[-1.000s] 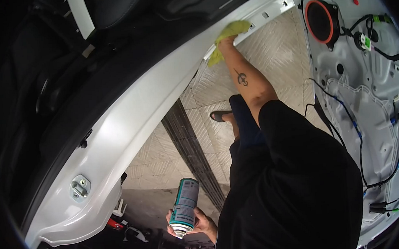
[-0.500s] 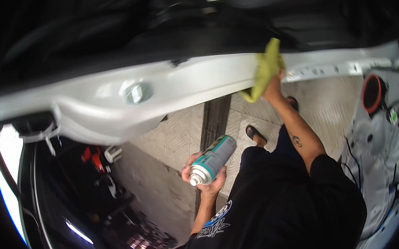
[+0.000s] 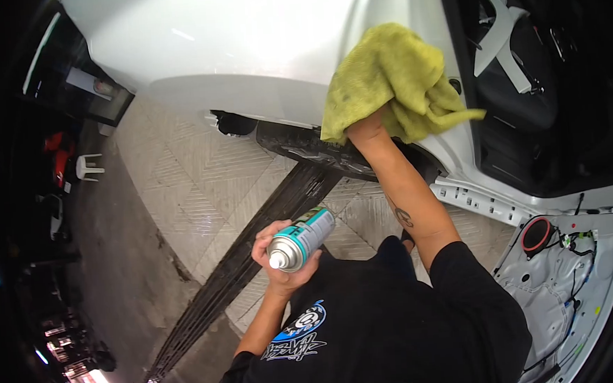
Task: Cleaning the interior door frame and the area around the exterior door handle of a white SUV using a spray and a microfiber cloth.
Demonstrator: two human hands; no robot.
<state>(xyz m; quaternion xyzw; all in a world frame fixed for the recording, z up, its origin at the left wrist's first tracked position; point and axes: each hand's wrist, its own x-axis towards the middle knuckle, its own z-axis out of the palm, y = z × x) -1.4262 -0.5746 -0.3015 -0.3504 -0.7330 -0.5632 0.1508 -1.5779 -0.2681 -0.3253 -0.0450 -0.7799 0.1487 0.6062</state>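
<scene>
Wiping seems under way at the white panel
Our left hand curls round the spray can; our right hand, grip hidden, is beneath the yellow-green cloth at the panel. We cannot tell how much remains.

Your crumpled yellow-green cloth hung over your right grip, by the white car body; your teal-and-grey spray can sat tilted in your left grip, white nozzle toward you.
</scene>
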